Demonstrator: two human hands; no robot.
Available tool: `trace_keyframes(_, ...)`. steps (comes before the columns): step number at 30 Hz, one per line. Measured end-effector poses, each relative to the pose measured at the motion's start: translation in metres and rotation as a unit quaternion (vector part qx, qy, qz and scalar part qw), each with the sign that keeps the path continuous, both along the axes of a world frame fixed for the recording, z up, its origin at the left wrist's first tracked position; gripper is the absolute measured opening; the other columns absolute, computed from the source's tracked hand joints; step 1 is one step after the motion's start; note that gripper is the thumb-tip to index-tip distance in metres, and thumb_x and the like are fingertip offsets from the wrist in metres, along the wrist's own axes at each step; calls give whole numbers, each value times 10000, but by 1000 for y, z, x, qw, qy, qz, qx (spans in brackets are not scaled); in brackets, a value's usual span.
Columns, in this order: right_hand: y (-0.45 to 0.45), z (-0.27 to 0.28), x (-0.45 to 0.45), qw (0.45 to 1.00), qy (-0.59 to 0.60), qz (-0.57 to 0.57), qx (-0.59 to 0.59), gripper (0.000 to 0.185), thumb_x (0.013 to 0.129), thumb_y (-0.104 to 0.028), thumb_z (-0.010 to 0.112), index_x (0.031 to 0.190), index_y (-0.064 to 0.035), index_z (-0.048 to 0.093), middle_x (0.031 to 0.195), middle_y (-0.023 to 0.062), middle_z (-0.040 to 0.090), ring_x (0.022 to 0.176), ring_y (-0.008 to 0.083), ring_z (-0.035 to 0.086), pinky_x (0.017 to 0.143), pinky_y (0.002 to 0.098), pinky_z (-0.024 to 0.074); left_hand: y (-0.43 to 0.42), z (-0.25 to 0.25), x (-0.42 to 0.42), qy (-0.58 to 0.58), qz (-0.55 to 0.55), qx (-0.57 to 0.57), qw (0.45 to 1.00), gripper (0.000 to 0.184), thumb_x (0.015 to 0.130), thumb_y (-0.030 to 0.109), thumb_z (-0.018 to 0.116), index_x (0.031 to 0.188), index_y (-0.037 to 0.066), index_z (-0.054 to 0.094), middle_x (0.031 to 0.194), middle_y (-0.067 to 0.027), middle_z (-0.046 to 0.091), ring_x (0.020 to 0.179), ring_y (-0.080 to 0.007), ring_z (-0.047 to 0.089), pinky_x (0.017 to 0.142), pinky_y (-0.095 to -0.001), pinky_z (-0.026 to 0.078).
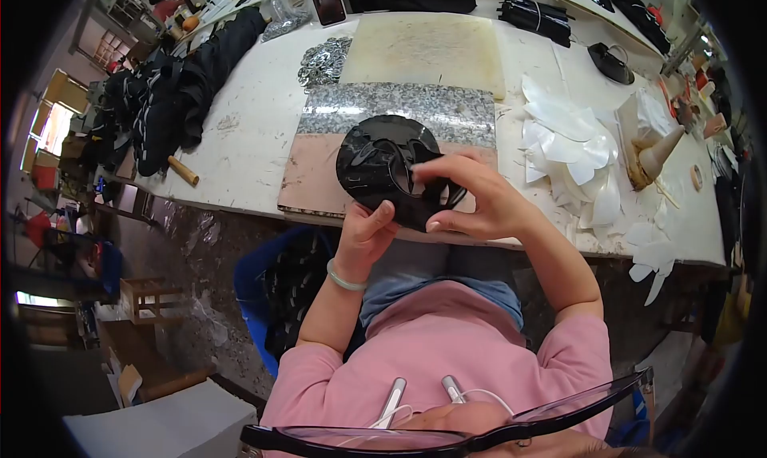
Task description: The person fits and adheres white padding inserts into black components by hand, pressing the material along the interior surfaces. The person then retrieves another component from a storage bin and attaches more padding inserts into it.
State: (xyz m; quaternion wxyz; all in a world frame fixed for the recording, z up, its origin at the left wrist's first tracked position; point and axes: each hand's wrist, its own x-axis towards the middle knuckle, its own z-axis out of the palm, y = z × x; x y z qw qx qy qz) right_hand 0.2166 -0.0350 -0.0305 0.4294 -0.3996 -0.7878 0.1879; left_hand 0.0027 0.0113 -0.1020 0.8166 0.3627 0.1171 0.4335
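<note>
A glossy black round piece [371,150], apparently leather or a similar sheet material, is held up over the front of the work boards. It has a curved opening near its middle and loose black folds on its right side. My left hand [367,230] grips its lower left edge, with the thumb on top. My right hand [491,198] is curled around the right side, its index finger at the opening and its thumb at the lower edge. Beneath the piece lie a pink board [315,174] and a speckled grey slab [327,106]. The fingers under the piece are hidden.
Behind the slab lies a yellowish board [427,50], beside a heap of metal chain [323,62] and a phone [326,1]. White cut pieces [571,142] and a cone-shaped object [659,154] stand right. Black material [176,94] and a wooden stick [184,170] lie left.
</note>
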Motion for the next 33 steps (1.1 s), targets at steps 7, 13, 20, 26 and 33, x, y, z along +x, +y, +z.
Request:
trace_keyframes(7,7,-19,-1,990,45,87,-105,239,827,-268,730,975,-81,715,809,73,622,794,245,588,719,349,439,-2,6,-8,-12,-3,-74,997,481,977,328,552,1328,11,464,1189,-104,625,1079,-220,616,972,-394,475)
trace_keyframes(13,4,-10,-9,997,-56,20,-46,181,776,-195,689,930,-109,729,771,64,619,737,255,611,648,377,483,-2,9,-14,8,3,-104,995,392,1007,262,493,1317,23,492,1236,-111,611,1136,-237,597,1008,-416,461)
trace_keyframes(20,2,-7,-11,985,-57,20,-162,172,769,-175,609,853,-66,712,735,116,653,707,288,644,636,397,500,11,1,-22,-95,-118,-138,979,413,993,281,519,1313,20,509,1243,-101,615,1146,-242,593,1011,-423,445)
trace_keyframes(26,3,3,-5,954,-46,-62,-291,228,782,-182,582,894,-17,690,741,184,658,678,313,655,649,379,510,7,8,-12,-74,-32,-106,991,454,996,330,510,1330,23,506,1267,-112,603,1170,-248,574,1010,-418,440)
trace_keyframes(33,-5,5,6,954,76,56,-286,255,785,-154,680,997,-12,686,844,138,683,761,223,656,703,322,503,8,15,-3,-2,6,-181,983,425,992,337,528,1283,28,529,1201,-113,608,1103,-235,591,968,-423,475)
